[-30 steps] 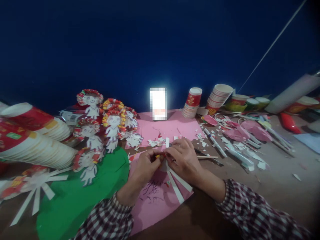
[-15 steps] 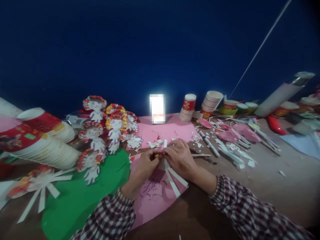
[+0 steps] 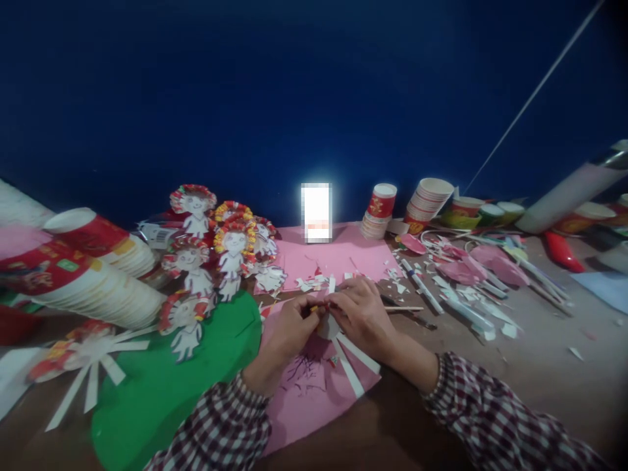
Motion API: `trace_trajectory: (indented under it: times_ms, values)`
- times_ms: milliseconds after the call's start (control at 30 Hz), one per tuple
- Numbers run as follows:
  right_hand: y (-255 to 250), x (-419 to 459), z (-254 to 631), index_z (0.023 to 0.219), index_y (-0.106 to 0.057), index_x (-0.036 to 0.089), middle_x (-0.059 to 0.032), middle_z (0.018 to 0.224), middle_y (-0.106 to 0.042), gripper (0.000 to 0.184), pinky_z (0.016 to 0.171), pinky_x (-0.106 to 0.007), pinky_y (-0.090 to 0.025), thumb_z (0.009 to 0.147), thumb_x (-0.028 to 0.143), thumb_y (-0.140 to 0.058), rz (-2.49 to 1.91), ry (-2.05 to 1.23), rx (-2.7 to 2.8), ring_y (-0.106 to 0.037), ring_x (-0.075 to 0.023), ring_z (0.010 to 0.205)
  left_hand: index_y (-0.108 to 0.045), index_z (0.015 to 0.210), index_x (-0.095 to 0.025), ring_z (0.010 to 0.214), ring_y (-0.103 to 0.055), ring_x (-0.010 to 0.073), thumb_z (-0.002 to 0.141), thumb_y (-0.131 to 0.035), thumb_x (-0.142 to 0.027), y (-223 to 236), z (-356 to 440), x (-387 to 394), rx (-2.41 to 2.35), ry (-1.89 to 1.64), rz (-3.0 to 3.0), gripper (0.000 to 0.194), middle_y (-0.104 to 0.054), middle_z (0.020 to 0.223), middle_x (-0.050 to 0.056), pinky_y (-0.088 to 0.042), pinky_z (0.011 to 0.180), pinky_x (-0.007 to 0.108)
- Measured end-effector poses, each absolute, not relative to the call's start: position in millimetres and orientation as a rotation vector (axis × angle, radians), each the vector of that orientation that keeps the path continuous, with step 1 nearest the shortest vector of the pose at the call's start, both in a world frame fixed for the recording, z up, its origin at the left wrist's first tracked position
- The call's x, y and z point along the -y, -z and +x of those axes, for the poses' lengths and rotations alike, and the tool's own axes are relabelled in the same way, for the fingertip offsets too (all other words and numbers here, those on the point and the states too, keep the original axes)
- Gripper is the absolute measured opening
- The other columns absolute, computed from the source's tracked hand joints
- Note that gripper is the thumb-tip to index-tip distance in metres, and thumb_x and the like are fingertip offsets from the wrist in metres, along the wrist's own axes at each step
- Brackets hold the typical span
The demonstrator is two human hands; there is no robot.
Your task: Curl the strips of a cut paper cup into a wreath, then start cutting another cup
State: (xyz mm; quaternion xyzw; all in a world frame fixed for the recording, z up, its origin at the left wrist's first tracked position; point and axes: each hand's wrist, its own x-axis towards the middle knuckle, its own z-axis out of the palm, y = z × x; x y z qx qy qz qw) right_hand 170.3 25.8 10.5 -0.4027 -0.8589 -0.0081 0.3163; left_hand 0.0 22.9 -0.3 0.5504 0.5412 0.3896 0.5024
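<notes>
Between my two hands is a paper cup cut into strips, its round white base and several white strips fanning out toward me. My left hand is closed, thumb and forefinger pinching a red and yellow part at the cup's left edge. From the other side, the bent fingers of my right hand press on the same cup, close to the left fingertips. What lies right under the fingertips is hidden. Below is a pink sheet with dark scribbled lines on it.
Paper dolls with curled red and yellow rims stand at left, near a green sheet and leaning stacked cups. A bright phone-like screen stands at the back. Markers, scraps and more cups lie at right.
The view has swung slightly and back. Both hands stay on the cut paper cup with only small finger movements. Nothing has been let go.
</notes>
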Motion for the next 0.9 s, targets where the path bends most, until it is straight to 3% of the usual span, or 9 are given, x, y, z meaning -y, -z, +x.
trace_trajectory:
  times_ms: [900]
  values:
    - [-8.2,-28.5,170.0,0.084,-0.064,0.021,-0.0035,0.079,-0.065,0.012,0.089,-0.039,-0.037,0.089,0.024,-0.053,-1.044,0.058,2.286,-0.049,-0.022,0.099,-0.065,0.076,-0.019,0.06,-0.054,0.0124,0.071,-0.056,-0.022,-1.9,1.8,-20.9,-1.334,-0.936,1.351,0.011,-0.063,0.066,-0.001,-0.041,0.056,0.022]
